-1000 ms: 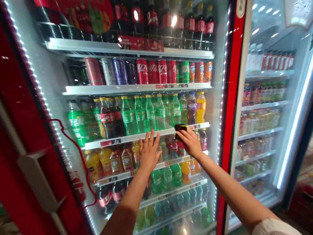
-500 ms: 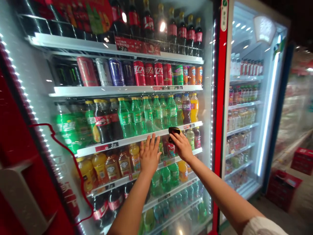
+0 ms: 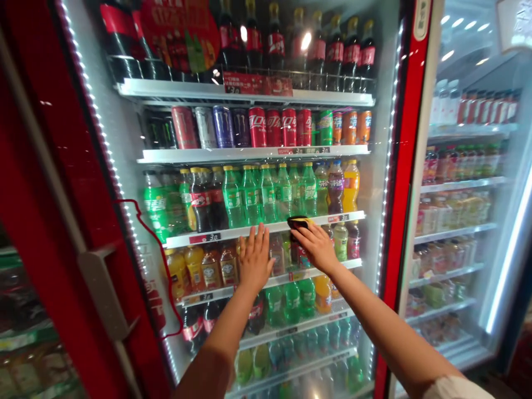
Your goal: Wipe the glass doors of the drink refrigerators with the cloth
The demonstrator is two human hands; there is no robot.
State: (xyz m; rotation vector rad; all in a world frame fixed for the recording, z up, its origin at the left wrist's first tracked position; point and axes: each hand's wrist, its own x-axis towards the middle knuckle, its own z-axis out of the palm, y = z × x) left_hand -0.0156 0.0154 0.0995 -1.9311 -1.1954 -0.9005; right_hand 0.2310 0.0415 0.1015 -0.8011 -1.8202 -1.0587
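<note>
My left hand [image 3: 255, 257] lies spread over the glass door [image 3: 274, 208] of a lit drinks fridge, fingers pointing up, with nothing in it. To its right, my right hand [image 3: 315, 244] is closed on a black pad with a yellow edge [image 3: 298, 223], pressed against or close to the glass. Most of the pad is covered by the fingers, so its exact kind is unclear. Behind the glass, green soda bottles [image 3: 251, 197] stand on the shelf just above both hands. Amber drink bottles [image 3: 210, 269] stand on the shelf behind my left hand.
A grey door handle [image 3: 106, 293] sticks out at the left, beside a red cord-like line [image 3: 164, 249]. The red door frame [image 3: 405, 183] runs down the right side. Farther right stands a second lit fridge [image 3: 457, 183] with bottles.
My view has turned left, so the fridge sits farther right and its handle shows more fully. Relative to the shelves, my right hand with the black pad has shifted slightly left.
</note>
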